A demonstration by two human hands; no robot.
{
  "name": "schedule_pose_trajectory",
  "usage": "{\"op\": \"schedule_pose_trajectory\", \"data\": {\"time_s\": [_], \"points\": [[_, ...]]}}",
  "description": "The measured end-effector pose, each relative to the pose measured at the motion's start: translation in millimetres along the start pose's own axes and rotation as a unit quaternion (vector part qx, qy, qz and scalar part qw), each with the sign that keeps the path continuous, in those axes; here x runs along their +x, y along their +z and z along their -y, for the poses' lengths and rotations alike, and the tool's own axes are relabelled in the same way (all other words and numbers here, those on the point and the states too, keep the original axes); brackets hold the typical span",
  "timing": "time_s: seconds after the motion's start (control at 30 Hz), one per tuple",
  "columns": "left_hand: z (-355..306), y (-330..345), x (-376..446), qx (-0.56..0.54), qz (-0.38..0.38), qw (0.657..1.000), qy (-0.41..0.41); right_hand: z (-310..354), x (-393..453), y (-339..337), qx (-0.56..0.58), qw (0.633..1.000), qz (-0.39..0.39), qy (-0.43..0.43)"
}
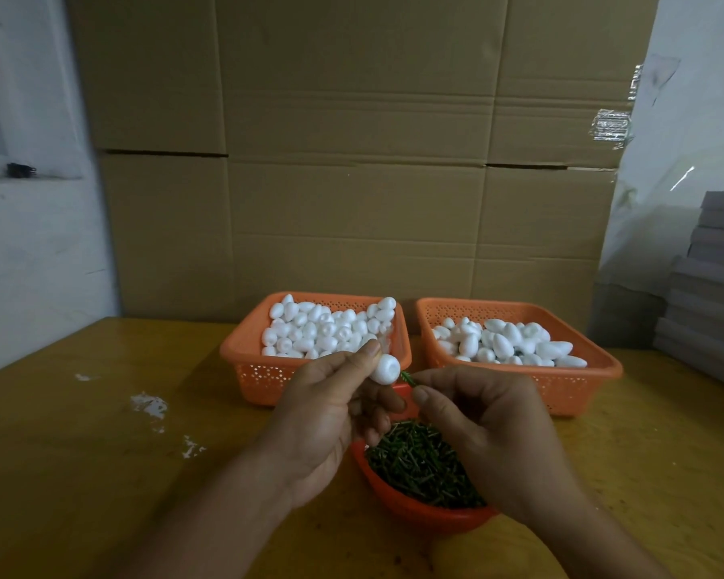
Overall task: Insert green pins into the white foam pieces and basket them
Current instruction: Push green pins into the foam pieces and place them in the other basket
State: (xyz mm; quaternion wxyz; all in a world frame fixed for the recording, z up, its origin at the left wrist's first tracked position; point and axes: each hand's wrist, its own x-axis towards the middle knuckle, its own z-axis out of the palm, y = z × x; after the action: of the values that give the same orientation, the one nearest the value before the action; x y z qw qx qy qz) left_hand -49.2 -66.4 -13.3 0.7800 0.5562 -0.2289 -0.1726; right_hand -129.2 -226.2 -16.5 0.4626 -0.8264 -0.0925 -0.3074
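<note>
Nearest: small round red plastic bowl (419,514) at the near centre of the yellow-brown wooden table (101,474), heaped with short dark green pins (421,463). Both forearms reach over it from the near edge.

Above the bowl: left hand (327,415) grasps one white egg-shaped foam piece (384,369), thumb on top and fingers curled beneath, its blunt end turned toward the right. Right hand (485,420) pinches a single green pin (407,378) between thumb and forefinger, remaining fingers curled. The pin's tip sits just beside the foam piece's end (whether it touches or has entered the foam, cannot tell).

Left of the hands: scattered white flecks (149,405) on the table surface.

Farther back, two orange perforated plastic baskets side by side, close but apart. Left basket (251,361) is filled high with plain white foam eggs (322,328). Right basket (577,386) holds a lower pile of white foam pieces (510,342), a few dark spots showing among them.

Far right edge: stack of grey flat boards (711,286).

Farthest: wall of brown cardboard sheets (352,160) standing behind the table, with white wall (30,244) to its left.
</note>
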Motion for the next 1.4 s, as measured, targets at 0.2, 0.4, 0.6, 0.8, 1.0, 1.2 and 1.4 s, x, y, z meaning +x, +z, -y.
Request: {"op": "schedule_pose_trajectory", "data": {"time_s": [0.2,0.4,0.6,0.8,1.0,1.2,1.4], "points": [[2.1,-0.7,-0.5,0.008,0.008,1.000,0.009,-1.2,-0.4,1.1,-0.038,0.999,-0.006,-0.009],[3.5,0.3,-1.0,0.027,0.009,0.999,0.022,-1.4,-0.5,0.4,-0.074,0.997,-0.013,-0.030],[5.9,-0.5,-0.1,0.039,0.005,0.999,0.037,0.5,-1.0,0.9,-0.085,0.995,-0.021,-0.037],[6.1,0.5,-1.4,0.053,0.012,0.997,0.056,0.2,-1.9,2.0,-0.089,0.995,-0.016,-0.036],[5.9,0.9,-2.9,0.062,0.010,0.996,0.069,0.9,-3.0,4.4,-0.076,0.996,-0.037,-0.013],[6.7,3.1,-2.2,0.072,0.003,0.994,0.086,2.3,-3.5,6.2,-0.085,0.996,-0.041,-0.003],[7.2,3.9,-2.6,0.084,-0.002,0.990,0.111,2.3,-3.4,6.6,-0.057,0.997,-0.050,0.018]]}}
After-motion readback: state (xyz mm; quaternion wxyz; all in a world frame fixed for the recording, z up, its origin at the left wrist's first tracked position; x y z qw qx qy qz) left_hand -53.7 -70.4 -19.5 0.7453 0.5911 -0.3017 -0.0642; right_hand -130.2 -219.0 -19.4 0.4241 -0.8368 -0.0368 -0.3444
